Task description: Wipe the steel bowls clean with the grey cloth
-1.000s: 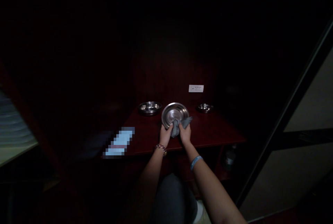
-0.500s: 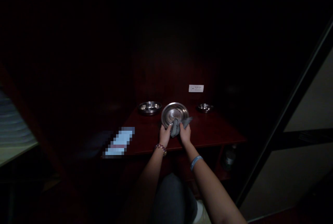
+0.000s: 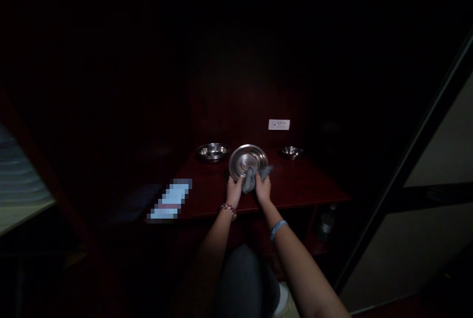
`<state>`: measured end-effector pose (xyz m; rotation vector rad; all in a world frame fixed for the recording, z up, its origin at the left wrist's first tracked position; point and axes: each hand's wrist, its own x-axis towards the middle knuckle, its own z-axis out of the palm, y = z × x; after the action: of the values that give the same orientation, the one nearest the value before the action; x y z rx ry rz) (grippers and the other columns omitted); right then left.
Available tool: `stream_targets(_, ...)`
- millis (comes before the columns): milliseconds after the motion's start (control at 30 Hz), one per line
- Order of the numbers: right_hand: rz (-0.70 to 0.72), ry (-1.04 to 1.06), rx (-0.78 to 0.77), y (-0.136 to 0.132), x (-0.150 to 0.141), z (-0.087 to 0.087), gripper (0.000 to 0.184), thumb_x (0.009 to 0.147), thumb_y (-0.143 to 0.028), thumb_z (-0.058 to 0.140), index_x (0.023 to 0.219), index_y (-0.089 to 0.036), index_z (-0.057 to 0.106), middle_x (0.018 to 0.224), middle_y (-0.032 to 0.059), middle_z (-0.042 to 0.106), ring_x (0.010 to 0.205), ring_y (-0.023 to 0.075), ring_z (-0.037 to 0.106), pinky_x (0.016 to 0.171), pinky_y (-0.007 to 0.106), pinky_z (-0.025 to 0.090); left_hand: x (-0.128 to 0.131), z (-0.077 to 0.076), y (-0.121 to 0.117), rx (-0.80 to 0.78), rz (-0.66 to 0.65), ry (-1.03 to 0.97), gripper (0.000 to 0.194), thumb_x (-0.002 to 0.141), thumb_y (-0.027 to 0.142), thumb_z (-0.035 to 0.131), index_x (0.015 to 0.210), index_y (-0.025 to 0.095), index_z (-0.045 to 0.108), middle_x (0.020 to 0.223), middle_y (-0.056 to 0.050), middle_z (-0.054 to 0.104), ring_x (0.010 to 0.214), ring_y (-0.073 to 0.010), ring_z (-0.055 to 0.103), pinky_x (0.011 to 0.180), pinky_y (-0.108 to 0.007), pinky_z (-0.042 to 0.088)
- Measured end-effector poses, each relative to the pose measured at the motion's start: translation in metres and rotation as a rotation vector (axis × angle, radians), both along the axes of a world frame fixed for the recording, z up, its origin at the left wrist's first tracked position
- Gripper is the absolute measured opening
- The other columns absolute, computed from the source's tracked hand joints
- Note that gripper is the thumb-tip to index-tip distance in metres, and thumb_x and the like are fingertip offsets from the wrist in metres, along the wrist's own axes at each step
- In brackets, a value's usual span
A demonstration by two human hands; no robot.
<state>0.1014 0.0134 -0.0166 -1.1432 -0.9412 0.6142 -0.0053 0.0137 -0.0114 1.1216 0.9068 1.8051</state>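
Steel bowl (image 3: pixel 245 158) clamped at its near side by left fingers (image 3: pixel 240 181), cloth (image 3: pixel 249 180) by right fingers (image 3: pixel 258 180)

Dim red wall (image 3: pixel 236 106), red desk (image 3: pixel 299 182), white socket (image 3: pixel 279 124)

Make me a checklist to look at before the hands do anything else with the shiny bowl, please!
1. Left hand has hold of the near edge of the held bowl: ok.
2. Right hand has the grey cloth against the held bowl: ok.
3. Left bowl and small bowl both sit right way up on the table: ok.
4. Plenty of light to see by: not ok, the picture is very dark.
5. Held bowl spotless all over: cannot tell, the cloth covers part and its back is hidden.
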Motion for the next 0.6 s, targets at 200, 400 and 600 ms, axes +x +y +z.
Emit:
stream_targets(200, 0.004, -0.009, 0.006, -0.0005, -0.0001, -0.0009, 0.043, 0.087, -0.041, 0.055, 0.122, -0.018, 0.065, 0.122, 0.0128, 0.074, 0.117, 0.0288, 0.069, 0.104, 0.04, 0.052, 0.0006, 0.0004, -0.0009, -0.034, 0.026, 0.017, 0.036, 0.081, 0.018, 0.07, 0.116, 0.017, 0.066, 0.125, -0.012, 0.072, 0.119, -0.0236, 0.066, 0.111, -0.04, 0.043)
stream_targets(400, 0.021, -0.009, 0.017, 0.0009, 0.0012, -0.001, 0.045, 0.087, -0.04, 0.055, 0.125, -0.018, 0.064, 0.124, 0.0119, 0.073, 0.116, 0.0278, 0.07, 0.103, 0.041, 0.052, 0.0013, 0.0002, -0.0005, -0.019, 0.03, 0.019, 0.039, 0.081, 0.016, 0.07, 0.12, 0.018, 0.065, 0.128, -0.011, 0.07, 0.124, -0.0233, 0.063, 0.113, -0.038, 0.042)
stream_targets(600, 0.005, -0.019, -0.014, 0.0036, 0.0035, -0.0032, 0.045, 0.086, -0.041, 0.056, 0.123, -0.017, 0.065, 0.122, 0.0139, 0.074, 0.114, 0.0285, 0.07, 0.103, 0.04, 0.052, 0.0032, 0.007, -0.008, -0.051, 0.024, 0.02, 0.037, 0.082, 0.016, 0.07, 0.119, 0.016, 0.065, 0.127, -0.012, 0.071, 0.121, -0.0228, 0.064, 0.113, -0.038, 0.042)
